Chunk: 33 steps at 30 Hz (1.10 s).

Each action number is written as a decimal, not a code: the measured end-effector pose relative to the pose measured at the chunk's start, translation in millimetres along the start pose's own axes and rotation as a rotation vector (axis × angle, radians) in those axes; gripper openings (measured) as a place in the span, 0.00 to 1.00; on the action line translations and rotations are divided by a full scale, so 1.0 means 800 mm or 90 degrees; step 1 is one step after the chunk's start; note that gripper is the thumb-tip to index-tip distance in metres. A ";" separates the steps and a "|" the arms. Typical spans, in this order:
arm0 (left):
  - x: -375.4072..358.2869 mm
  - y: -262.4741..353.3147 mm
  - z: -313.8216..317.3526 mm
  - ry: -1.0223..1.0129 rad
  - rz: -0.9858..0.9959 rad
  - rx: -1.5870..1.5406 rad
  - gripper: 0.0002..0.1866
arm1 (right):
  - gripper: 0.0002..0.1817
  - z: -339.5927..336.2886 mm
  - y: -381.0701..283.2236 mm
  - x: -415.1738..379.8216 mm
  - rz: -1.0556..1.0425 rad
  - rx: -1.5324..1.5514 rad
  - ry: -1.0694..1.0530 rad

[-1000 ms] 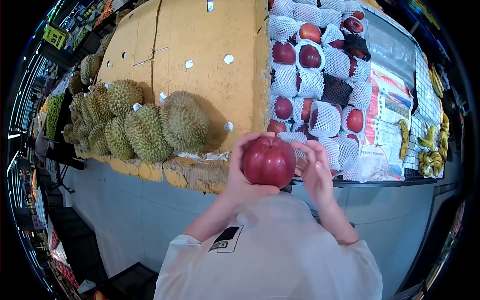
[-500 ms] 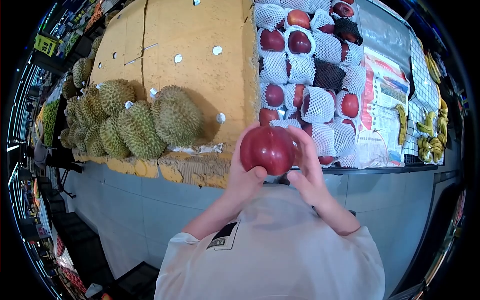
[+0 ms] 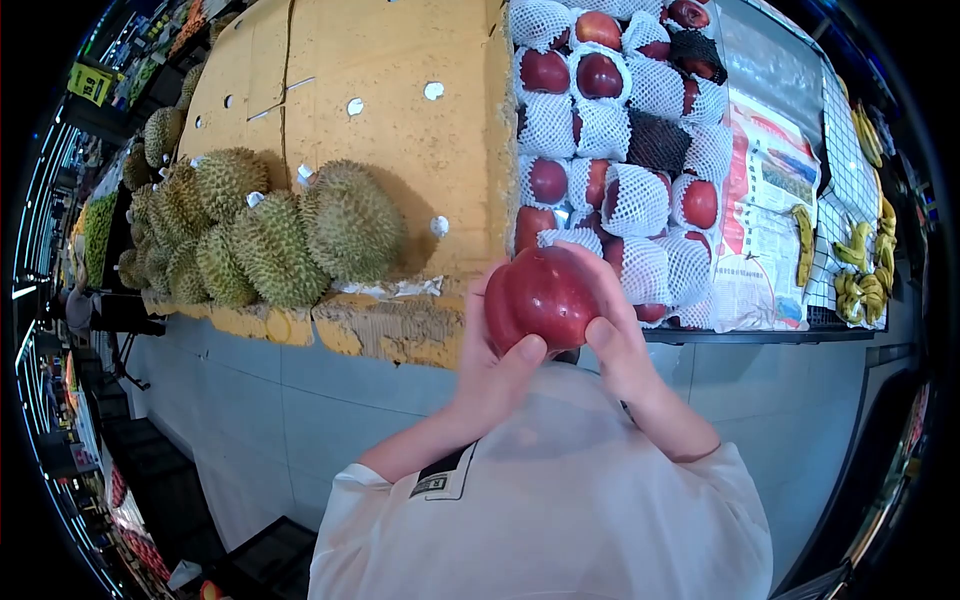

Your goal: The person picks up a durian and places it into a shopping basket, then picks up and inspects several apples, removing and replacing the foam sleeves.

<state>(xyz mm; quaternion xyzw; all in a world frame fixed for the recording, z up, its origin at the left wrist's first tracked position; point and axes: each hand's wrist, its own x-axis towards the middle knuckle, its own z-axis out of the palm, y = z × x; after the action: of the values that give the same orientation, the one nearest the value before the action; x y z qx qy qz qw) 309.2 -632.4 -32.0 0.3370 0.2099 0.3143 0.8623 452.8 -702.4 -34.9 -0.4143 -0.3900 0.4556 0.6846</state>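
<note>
Between my hands, in front of my chest, is a big, smooth, shiny dark red fruit [image 3: 548, 300] with a groove down its left side. My left hand [image 3: 490, 365] cups it from the left, its thumb pressed on the lower front. From the right my right hand [image 3: 622, 335] wraps round it, the thumb touching its lower right side. Most of the fingers are hidden behind the fruit. Just beyond lie rows of similar red fruits [image 3: 547, 182], many in white foam nets [image 3: 637, 207] and a few in black nets [image 3: 658, 142].
Spiky durians [image 3: 275, 250] are piled at the left on a yellow cardboard-covered stand [image 3: 380, 60] with a torn front edge. To the right, newspaper [image 3: 765, 220] covers part of the display, with bananas [image 3: 862, 290] beyond. Grey tiled floor [image 3: 330, 400] lies below.
The fruit has turned in my hands, so its groove now shows on the left. My right hand has closed in, its thumb now on the fruit.
</note>
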 end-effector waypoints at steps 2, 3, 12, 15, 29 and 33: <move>-0.007 -0.005 -0.002 -0.048 0.030 0.086 0.49 | 0.42 0.002 -0.011 0.003 0.017 0.028 -0.010; -0.009 -0.006 0.000 -0.049 0.028 0.087 0.49 | 0.43 0.002 -0.016 0.004 0.033 0.057 -0.023; -0.020 -0.007 0.015 -0.065 0.115 0.178 0.53 | 0.46 0.009 -0.040 0.017 -0.016 0.066 -0.063; -0.021 -0.011 0.020 -0.090 0.223 0.227 0.54 | 0.53 0.017 -0.048 0.017 -0.005 -0.022 -0.027; -0.029 -0.011 0.022 -0.106 0.249 0.200 0.57 | 0.54 0.025 -0.056 0.010 -0.012 -0.025 -0.027; -0.031 -0.012 0.024 -0.094 0.230 0.180 0.57 | 0.54 0.025 -0.059 0.009 -0.006 -0.014 -0.031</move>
<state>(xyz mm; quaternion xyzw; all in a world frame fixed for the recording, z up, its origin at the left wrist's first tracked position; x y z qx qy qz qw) 305.9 -663.5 -22.2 0.5086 0.1243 0.4056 0.7493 451.0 -702.5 16.7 -0.4085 -0.4139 0.4579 0.6724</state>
